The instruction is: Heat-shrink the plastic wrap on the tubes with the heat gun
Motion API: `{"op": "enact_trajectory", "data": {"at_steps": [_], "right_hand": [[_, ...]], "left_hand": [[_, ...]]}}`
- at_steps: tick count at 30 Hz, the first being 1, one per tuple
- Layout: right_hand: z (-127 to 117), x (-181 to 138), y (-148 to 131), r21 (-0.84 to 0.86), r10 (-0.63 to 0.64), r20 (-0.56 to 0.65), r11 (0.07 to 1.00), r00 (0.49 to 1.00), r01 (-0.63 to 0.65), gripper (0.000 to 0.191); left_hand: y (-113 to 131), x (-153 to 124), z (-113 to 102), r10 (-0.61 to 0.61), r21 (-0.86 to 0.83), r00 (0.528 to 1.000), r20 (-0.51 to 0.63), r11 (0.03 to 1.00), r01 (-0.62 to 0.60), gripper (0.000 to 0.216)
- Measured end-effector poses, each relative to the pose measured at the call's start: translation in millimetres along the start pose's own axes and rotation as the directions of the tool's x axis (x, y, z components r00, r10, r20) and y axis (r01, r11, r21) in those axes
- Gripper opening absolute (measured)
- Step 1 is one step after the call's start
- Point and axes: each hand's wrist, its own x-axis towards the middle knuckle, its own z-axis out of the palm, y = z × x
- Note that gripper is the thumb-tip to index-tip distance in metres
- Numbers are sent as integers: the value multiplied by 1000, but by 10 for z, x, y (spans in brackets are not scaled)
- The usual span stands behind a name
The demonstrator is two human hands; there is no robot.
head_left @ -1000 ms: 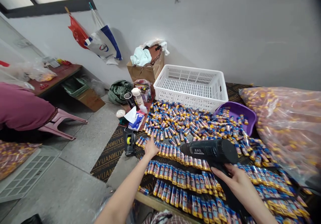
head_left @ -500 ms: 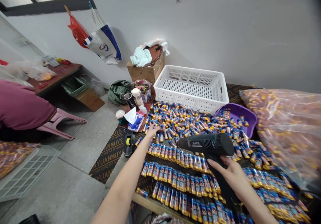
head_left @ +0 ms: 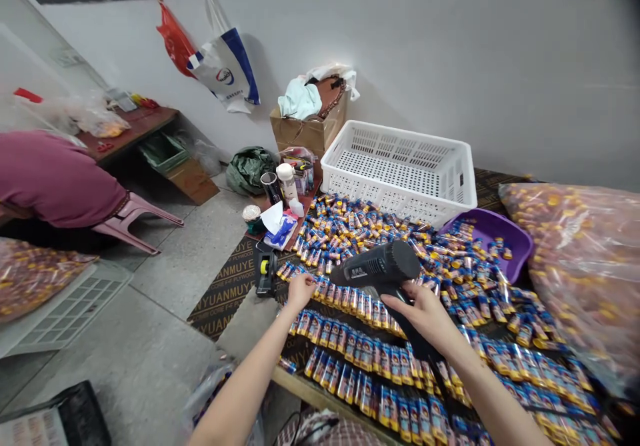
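Since a moment ago our right hand [head_left: 425, 309] has swung the heat gun [head_left: 375, 269] leftward, and our left hand [head_left: 300, 291] has drawn back to the top row of tubes [head_left: 345, 297], near the left edge of the surface [head_left: 225, 293]. Our right fingers are closed around the gun's handle. The left ones curl onto the tubes, and we cannot tell if they pinch one. We judge the gun rigid, nose-heavy and hot at the muzzle, so it is best held by the handle. The tubes look light, slick and ready to roll.
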Motion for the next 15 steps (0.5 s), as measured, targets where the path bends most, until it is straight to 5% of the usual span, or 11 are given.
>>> {"op": "enact_trajectory", "data": {"at_steps": [7,15], "right_hand": [[-397,-634,285,-75,130,-164,987,978,-144,39],[-536,-998,436,129,316,-373,949,873,-288,50]], "left_hand": [[236,7,248,-112,324,993,40,941,93,52],[23,47,75,-185,69,980,-74,979,190,13]]}}
